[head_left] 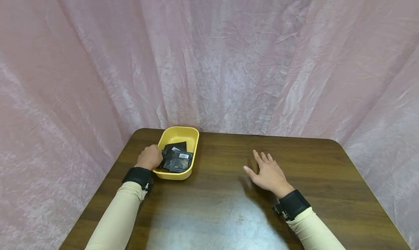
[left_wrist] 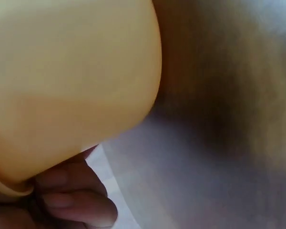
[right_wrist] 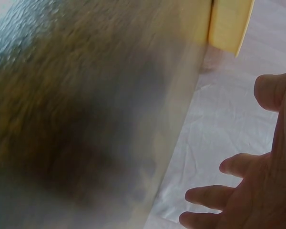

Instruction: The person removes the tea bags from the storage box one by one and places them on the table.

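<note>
A yellow plastic bin (head_left: 172, 176) stands at the far left of the table, with several black packets (head_left: 179, 161) lying in it; one shows a white barcode label. My left hand (head_left: 150, 157) grips the bin's left rim. In the left wrist view, curled fingers (left_wrist: 81, 205) press against the outside of the bin's wall (left_wrist: 76, 71), near the rim. My right hand (head_left: 270, 173) is over the right half of the table, palm down, fingers spread and holding nothing. The right wrist view shows its spread fingers (right_wrist: 212, 196) apart from the bin (right_wrist: 229, 26).
The brown wooden table (head_left: 222, 192) has rounded far corners. Directly behind its far edge hangs a pink velvet curtain (head_left: 229, 61), which also runs along both sides. Each wrist carries a black strap (head_left: 139, 176) with a small device.
</note>
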Available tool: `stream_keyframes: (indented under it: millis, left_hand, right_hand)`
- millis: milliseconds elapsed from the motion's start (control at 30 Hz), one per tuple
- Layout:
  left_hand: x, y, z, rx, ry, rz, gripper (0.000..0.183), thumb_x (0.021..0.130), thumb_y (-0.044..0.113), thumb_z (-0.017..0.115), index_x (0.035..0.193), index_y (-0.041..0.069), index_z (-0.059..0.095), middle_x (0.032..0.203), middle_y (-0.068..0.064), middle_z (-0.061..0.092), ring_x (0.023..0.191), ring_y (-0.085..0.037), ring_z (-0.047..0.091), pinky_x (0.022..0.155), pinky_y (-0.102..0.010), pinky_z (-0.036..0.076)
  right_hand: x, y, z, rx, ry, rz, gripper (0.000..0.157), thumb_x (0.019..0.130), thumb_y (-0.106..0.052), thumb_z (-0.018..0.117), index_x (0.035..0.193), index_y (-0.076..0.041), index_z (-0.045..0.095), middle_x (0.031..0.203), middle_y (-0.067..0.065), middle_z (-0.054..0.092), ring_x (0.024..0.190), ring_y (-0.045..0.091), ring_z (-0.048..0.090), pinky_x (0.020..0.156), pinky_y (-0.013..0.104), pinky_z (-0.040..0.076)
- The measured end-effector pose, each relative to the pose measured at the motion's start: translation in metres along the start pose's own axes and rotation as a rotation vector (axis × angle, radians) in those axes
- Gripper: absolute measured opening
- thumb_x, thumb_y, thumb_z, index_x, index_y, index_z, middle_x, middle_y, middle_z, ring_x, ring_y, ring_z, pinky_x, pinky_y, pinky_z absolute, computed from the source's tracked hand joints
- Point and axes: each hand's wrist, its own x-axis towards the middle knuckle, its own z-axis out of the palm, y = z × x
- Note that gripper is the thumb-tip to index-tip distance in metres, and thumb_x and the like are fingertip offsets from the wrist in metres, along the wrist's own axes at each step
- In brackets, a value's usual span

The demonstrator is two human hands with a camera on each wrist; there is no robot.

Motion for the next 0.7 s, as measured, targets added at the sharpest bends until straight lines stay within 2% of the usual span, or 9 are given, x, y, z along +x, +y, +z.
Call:
stream_keyframes:
  millis: [200,400,500,700]
  left_hand:
    - [-0.035,0.010,0.003,-0.041,0.022,-0.002,0.032,0.105,0.019,0.051,0.112,-0.007,0.068,0.104,-0.028,0.073,0.091,-0.043,0.072,0.072,-0.056,0.055]
    - [-0.068,0.024,0.016,-0.029,0.056,-0.025,0.024,0.097,0.012,0.056,0.106,-0.007,0.067,0.099,-0.028,0.074,0.087,-0.044,0.074,0.067,-0.057,0.056]
    - [-0.077,0.033,0.021,-0.027,0.038,-0.039,0.025,0.095,0.011,0.059,0.110,-0.008,0.063,0.099,-0.027,0.073,0.085,-0.040,0.073,0.067,-0.054,0.057]
    - [-0.079,0.042,0.023,-0.037,-0.001,-0.081,0.033,0.096,0.012,0.064,0.121,-0.009,0.058,0.103,-0.025,0.070,0.085,-0.035,0.069,0.072,-0.050,0.056]
  right_hand:
    - [0.000,-0.006,0.001,0.019,-0.002,-0.009,0.094,0.103,-0.071,0.045,0.171,-0.010,0.022,0.168,0.036,0.031,0.159,0.059,0.024,0.126,0.072,0.025]
    - [-0.002,-0.008,0.002,0.025,-0.017,-0.003,0.093,0.103,-0.070,0.046,0.171,-0.012,0.022,0.168,0.035,0.032,0.158,0.059,0.026,0.120,0.074,0.031]
    - [-0.002,-0.008,0.002,0.026,-0.026,0.013,0.094,0.103,-0.072,0.045,0.171,-0.014,0.021,0.169,0.032,0.033,0.159,0.056,0.027,0.116,0.076,0.035]
    - [0.001,-0.011,0.003,0.029,-0.004,0.005,0.093,0.102,-0.071,0.048,0.170,-0.011,0.024,0.168,0.030,0.039,0.158,0.054,0.032,0.117,0.074,0.037]
